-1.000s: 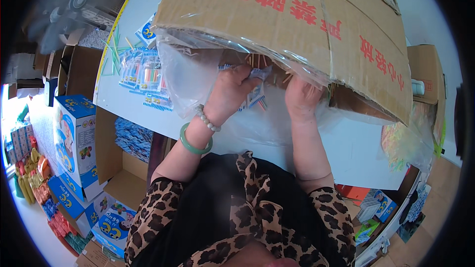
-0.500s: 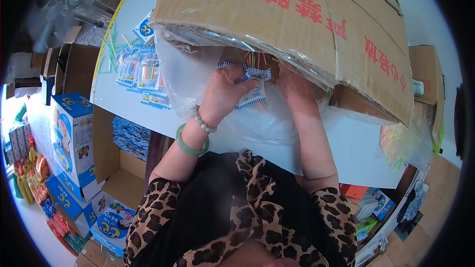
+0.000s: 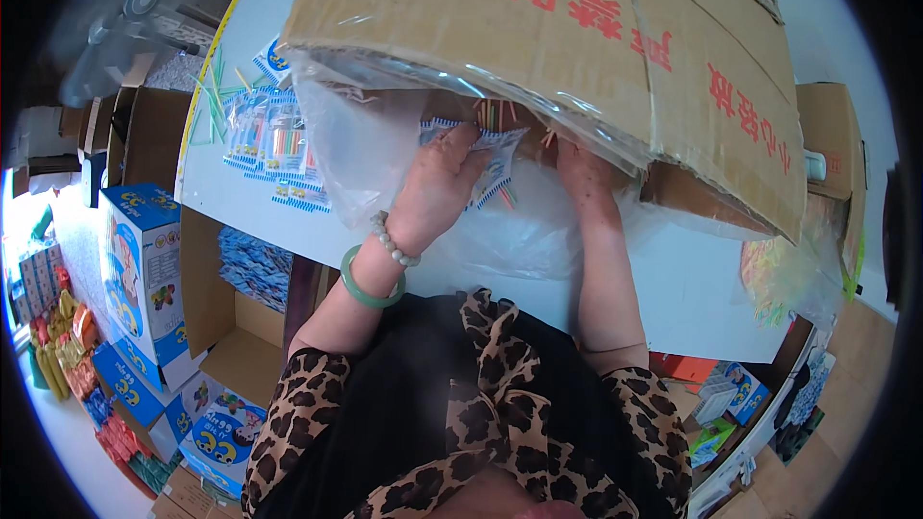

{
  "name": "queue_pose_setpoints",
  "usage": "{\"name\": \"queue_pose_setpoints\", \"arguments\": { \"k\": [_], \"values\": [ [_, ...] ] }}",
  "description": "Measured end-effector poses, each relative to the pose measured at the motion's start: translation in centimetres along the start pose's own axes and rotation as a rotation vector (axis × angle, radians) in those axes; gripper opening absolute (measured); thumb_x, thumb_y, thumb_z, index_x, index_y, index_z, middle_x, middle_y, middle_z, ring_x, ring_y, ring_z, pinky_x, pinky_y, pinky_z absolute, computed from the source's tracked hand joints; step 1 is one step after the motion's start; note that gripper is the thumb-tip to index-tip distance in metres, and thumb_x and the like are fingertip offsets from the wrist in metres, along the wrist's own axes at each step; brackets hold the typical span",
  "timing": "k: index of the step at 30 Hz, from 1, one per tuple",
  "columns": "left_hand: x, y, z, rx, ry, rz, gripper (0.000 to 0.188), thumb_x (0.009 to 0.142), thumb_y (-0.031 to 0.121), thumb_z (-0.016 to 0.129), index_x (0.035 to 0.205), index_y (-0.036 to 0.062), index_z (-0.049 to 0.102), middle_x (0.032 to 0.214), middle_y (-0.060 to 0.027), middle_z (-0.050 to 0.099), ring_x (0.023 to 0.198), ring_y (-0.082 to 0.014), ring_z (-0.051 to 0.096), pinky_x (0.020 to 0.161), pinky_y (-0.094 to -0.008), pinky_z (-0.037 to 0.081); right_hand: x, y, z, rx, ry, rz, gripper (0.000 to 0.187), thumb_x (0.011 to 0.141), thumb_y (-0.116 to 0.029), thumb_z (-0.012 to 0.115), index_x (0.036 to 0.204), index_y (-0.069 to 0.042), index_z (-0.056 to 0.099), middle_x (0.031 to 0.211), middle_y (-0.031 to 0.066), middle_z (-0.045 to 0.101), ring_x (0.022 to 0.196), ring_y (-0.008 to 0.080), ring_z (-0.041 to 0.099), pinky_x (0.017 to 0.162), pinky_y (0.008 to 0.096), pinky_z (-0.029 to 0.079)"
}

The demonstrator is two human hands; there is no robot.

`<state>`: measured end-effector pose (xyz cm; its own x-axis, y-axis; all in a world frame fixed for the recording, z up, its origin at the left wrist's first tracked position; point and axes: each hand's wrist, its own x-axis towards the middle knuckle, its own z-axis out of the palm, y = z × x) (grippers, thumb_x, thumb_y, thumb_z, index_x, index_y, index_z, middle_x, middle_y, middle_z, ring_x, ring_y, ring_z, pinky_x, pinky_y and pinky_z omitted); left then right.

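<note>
My left hand [image 3: 440, 178], with a beaded bracelet and a green bangle at the wrist, is closed on a small clear packet [image 3: 496, 168] with blue-and-white striped edges. A few thin coloured sticks show through its lower end. Just beyond it, a bunch of thin coloured sticks [image 3: 496, 116] lies inside the mouth of a large cardboard box [image 3: 538, 29], which is tipped toward me. My right hand [image 3: 583, 173] reaches into the same opening beside the packet. Its fingers are bent together and partly hidden by the box edge and plastic liner; what they hold cannot be made out.
Clear plastic liner [image 3: 356, 154] spills from the box onto the white table [image 3: 663, 298]. Filled packets [image 3: 274, 139] and loose green sticks [image 3: 216, 101] lie at left. Below stand an open carton [image 3: 240, 356] and blue-white boxes [image 3: 144, 269]. A bag of coloured sticks [image 3: 777, 274] sits at right.
The packet has tilted and its lower end has swung right in my left hand. My right hand has shifted slightly, its fingers drawing closer together at the box opening.
</note>
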<state>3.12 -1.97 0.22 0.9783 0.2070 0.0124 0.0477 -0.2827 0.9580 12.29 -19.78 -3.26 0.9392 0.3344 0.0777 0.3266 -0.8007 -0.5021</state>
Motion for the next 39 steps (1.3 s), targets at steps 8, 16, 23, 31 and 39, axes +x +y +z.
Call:
{"name": "queue_pose_setpoints", "arguments": {
  "k": [8, 16, 23, 31, 39],
  "values": [
    [-0.1, -0.8, 0.1, -0.128, -0.044, -0.222, 0.024, 0.076, 0.011, 0.068, 0.07, -0.0008, 0.048, 0.067, -0.0164, 0.054, 0.057, -0.0284, 0.046, 0.056, -0.0365, 0.041, -0.2, 4.6, 2.2, -0.155, 0.162, -0.132, 0.02, 0.087, -0.019, 0.052, 0.101, -0.012, 0.064, 0.096, 0.012, 0.065, 0.088, 0.0316, 0.061, 0.078, 0.043, 0.047],
    [0.0, -0.2, 0.2, 0.058, -0.02, 0.041, 0.018, 0.079, 0.01, 0.064, 0.08, -0.0009, 0.05, 0.073, -0.02, 0.055, 0.066, -0.0363, 0.048, 0.062, -0.0379, 0.043, -0.8, 3.4, 2.5, -0.273, 0.157, -0.284, 0.02, 0.085, -0.012, 0.054, 0.101, -0.013, 0.065, 0.098, 0.0093, 0.064, 0.089, 0.0289, 0.061, 0.078, 0.0413, 0.048],
    [-0.2, 0.3, -0.2, 0.059, -0.056, -0.16, 0.022, 0.076, 0.014, 0.069, 0.077, -0.0017, 0.054, 0.067, -0.0192, 0.056, 0.06, -0.0316, 0.054, 0.058, -0.0369, 0.044, -0.8, 0.0, -0.8, 0.094, 0.091, 0.119, 0.018, 0.084, -0.01, 0.054, 0.097, -0.01, 0.067, 0.096, 0.0096, 0.065, 0.092, 0.0277, 0.061, 0.08, 0.0411, 0.047],
    [-0.1, -1.0, 0.1, -0.035, -0.051, -0.09, 0.018, 0.075, 0.013, 0.07, 0.079, -0.0013, 0.059, 0.067, -0.015, 0.059, 0.058, -0.0236, 0.054, 0.058, -0.0339, 0.045, -1.5, -3.9, -3.8, 0.61, 0.204, -0.15, 0.021, 0.086, -0.007, 0.046, 0.089, -0.001, 0.066, 0.09, 0.0134, 0.068, 0.08, 0.0237, 0.065, 0.079, 0.0319, 0.048],
    [0.1, -1.5, -0.5, -0.219, -0.061, -0.039, 0.014, 0.075, 0.009, 0.069, 0.082, -0.0015, 0.064, 0.066, -0.0104, 0.06, 0.058, -0.0174, 0.054, 0.057, -0.0296, 0.044, -1.5, -3.0, -2.8, 0.54, 0.199, -0.242, 0.023, 0.088, -0.007, 0.045, 0.086, 0.005, 0.064, 0.085, 0.0162, 0.067, 0.078, 0.0264, 0.066, 0.076, 0.0349, 0.051]
  ]
}}
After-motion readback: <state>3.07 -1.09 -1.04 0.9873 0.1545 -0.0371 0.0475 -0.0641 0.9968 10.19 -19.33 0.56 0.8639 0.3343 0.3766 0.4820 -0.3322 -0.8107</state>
